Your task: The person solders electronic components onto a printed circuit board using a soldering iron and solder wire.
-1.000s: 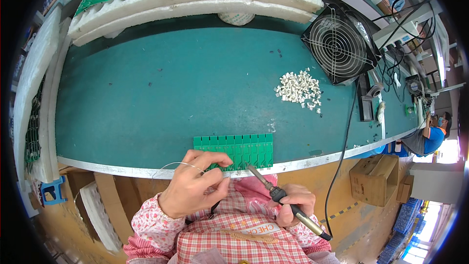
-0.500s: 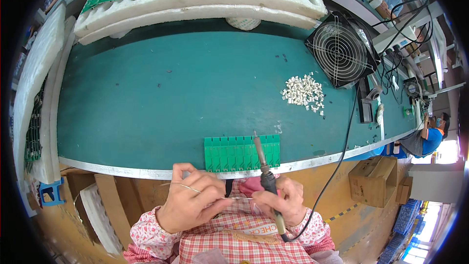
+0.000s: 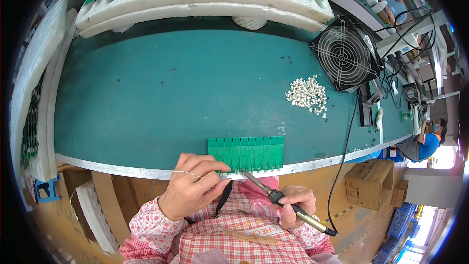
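Observation:
A green circuit board panel (image 3: 245, 151), split into several narrow strips, lies at the table's near edge. My right hand (image 3: 299, 202) is closed round the handle of a soldering iron (image 3: 275, 196). The iron slants up and to the left, its tip at the board's near edge. My left hand (image 3: 191, 188) is by the board's near left corner, thumb and fingers pinched on a thin solder wire (image 3: 187, 172) that loops over the fingers. The wire's working end is close to the iron's tip; whether they touch is too small to tell.
On the green table (image 3: 132, 112) lies a heap of small white connectors (image 3: 308, 93). Behind it stands a black fan (image 3: 343, 55) with a wire guard. White foam trays (image 3: 205, 12) with green boards line the back. The iron's cord (image 3: 348, 139) runs along the right. A co-worker (image 3: 430, 139) sits far right.
My right hand has swung the iron's tip down and left, from above the board to its near edge. My left hand has moved up to the board, bringing the wire there.

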Action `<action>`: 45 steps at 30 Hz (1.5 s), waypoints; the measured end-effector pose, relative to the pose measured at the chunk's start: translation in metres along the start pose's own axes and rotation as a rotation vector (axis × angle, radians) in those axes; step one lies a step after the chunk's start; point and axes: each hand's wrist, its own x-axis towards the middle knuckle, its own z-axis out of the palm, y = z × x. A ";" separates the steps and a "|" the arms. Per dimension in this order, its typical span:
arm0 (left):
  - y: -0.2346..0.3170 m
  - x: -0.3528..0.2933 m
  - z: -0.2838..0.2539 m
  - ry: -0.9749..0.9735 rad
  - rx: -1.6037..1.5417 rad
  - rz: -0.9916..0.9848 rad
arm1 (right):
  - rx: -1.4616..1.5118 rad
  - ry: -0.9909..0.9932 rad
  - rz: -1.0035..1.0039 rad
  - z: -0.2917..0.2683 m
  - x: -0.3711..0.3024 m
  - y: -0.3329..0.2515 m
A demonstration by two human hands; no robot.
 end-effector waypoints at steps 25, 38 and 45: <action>0.000 0.001 -0.003 0.002 -0.006 -0.031 | -0.019 -0.023 -0.064 0.002 0.004 0.003; -0.002 -0.001 -0.004 -0.001 -0.045 -0.038 | 0.038 -0.089 0.014 0.009 0.003 0.003; -0.004 0.000 -0.001 0.000 -0.035 -0.034 | 0.022 -0.091 0.025 0.011 0.002 0.004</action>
